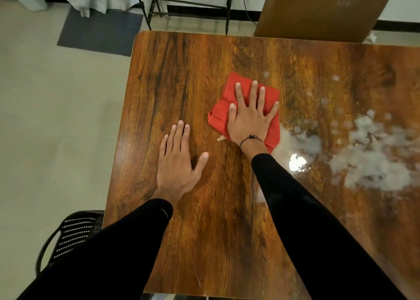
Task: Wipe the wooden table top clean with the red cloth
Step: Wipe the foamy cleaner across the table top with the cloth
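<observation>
**Inspector:** Head view is showing the right hand (248, 115) lying flat on the red cloth (245, 109), fingers straight and spread, pressing it onto the wooden table top (200, 77) near the middle.

**Clerk:** And the other hand?

**Inspector:** The left hand (178, 161) is resting palm-down on bare wood, fingers straight, holding nothing. It is sitting left of the cloth and nearer the person.

**Clerk:** Where is the mess lying?

**Inspector:** A white foamy residue (372, 154) is spreading to the right of the cloth, its closest patch just beside the cloth's near right corner (almost touching, by my reading). The wood left of the cloth is looking clean.

**Clerk:** So the next stroke?

**Inspector:** I am judging it should be going rightward. The right hand is the nearer one, and is already bearing on the cloth.
</observation>
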Tool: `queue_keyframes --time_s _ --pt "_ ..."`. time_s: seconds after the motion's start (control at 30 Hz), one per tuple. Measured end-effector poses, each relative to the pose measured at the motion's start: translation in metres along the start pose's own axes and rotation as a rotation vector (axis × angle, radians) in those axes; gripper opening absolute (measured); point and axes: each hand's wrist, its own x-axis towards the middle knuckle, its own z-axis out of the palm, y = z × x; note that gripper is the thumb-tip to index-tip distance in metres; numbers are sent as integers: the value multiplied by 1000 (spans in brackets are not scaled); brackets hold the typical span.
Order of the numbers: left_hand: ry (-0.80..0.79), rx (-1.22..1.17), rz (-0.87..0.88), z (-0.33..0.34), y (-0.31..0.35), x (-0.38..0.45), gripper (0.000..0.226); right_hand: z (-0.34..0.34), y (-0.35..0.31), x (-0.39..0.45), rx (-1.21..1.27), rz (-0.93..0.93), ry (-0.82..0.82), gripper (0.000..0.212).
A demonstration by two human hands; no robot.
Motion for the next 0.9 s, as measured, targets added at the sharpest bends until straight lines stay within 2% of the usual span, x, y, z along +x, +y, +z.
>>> queue_keyframes --time_s 0.17,0.37,0.57,0.63,0.8,0.9 --pt "-8 10 -9 -2 2 1 78 5 -2 -41 25 117 17 67" --pt "1 -1 -13 -7 5 2 69 13 6 -91 -28 -177 6 67" --pt "-1 -8 -19 -11 6 0 67 12 52 -125 -85 -416 -16 68" --pt "6 -6 -18 -10 6 0 66 7 58 -111 -98 -406 -19 68" --pt "19 -7 -10 -8 4 -2 66 3 25 -67 -70 -184 -1 68" --pt "15 -19 -8 -10 5 -2 65 5 14 -72 -68 -195 12 68"
